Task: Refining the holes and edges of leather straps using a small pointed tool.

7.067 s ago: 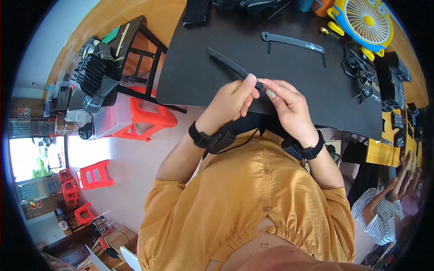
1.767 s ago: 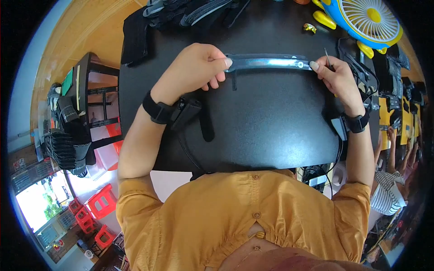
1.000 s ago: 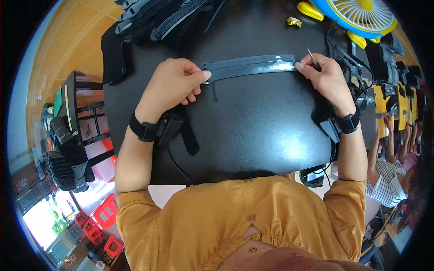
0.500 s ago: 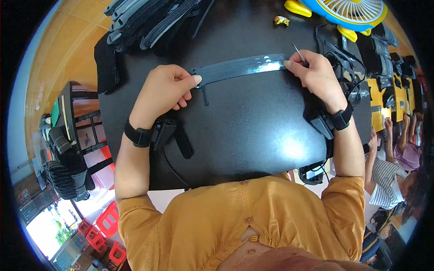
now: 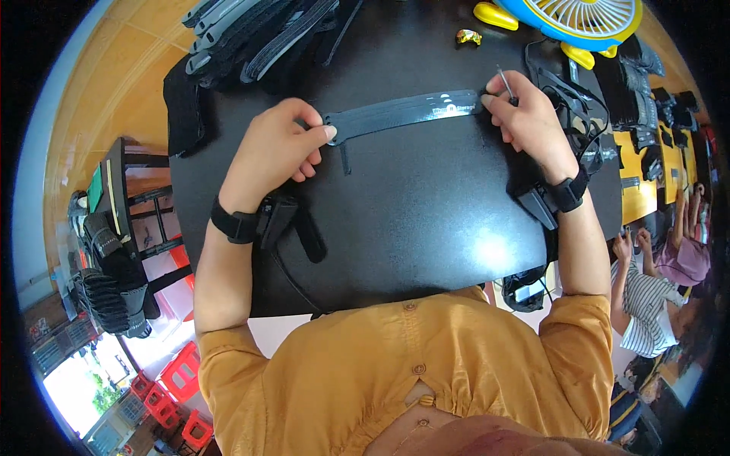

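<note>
My left hand (image 5: 277,148) pinches the left end of a flat dark strap (image 5: 399,114) with white printing, lying across the black table (image 5: 403,220). My right hand (image 5: 528,125) has its fingers curled round a small tool (image 5: 503,82) with a thin metal shaft and dark handle, its fingertips just at or beside the strap's right end; whether they touch it I cannot tell. A narrow dark strip (image 5: 346,159) shows below the strap's left end. Black devices (image 5: 277,220) are strapped at both my wrists.
Piled dark straps (image 5: 266,42) lie at the back left, a small shiny gold wrapper (image 5: 468,36) and a yellow-blue fan (image 5: 563,15) at the back right, tangled cables (image 5: 578,99) beside my right hand. A side table (image 5: 137,190), red stools (image 5: 179,368) and co-workers (image 5: 650,296) are around.
Over the last second the strap has shifted left in view. My right hand has moved slightly up, away from the strap's right end. Seven seconds ago both hands held a strap together near the table edge.
</note>
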Demonstrator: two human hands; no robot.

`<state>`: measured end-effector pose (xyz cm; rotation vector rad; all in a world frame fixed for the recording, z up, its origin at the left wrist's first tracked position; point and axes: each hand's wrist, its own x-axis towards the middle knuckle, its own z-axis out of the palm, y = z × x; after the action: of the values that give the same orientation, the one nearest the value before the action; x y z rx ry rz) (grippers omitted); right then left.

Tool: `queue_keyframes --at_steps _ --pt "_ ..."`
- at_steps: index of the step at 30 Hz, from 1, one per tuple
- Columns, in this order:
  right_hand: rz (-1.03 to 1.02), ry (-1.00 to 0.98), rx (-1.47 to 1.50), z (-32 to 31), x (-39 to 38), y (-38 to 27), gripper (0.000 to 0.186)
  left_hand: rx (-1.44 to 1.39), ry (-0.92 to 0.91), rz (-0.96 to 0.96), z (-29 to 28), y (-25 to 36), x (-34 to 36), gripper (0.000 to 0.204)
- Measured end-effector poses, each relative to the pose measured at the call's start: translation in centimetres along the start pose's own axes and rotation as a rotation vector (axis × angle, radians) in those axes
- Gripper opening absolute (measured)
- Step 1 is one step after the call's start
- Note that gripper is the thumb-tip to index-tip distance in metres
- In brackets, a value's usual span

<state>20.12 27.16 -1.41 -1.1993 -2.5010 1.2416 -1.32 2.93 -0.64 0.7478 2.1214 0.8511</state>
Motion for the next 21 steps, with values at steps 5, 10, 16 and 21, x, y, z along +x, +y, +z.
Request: queue_keyframes --at_steps 5,10,16,21 --pt "-0.008 -0.023 0.116 -0.1 0.1 0.6 0.024 -0.249 0.067 0.236 -2.5 2.6 -3.8 0.022" --pt "-0.001 -0.036 0.171 -0.1 0.2 1.5 0.023 -0.448 -0.215 0.743 -1.3 7.8 -12.9 0.035" --pt "-0.105 0.002 0.273 -0.5 -0.6 1.7 0.024 -0.711 -0.402 1.025 2.5 8.1 -17.6 0.055" --pt "-0.284 -0.061 0.235 0.9 -5.7 -1.7 0.022 -0.919 -0.63 1.139 4.9 9.0 -20.2 0.078"
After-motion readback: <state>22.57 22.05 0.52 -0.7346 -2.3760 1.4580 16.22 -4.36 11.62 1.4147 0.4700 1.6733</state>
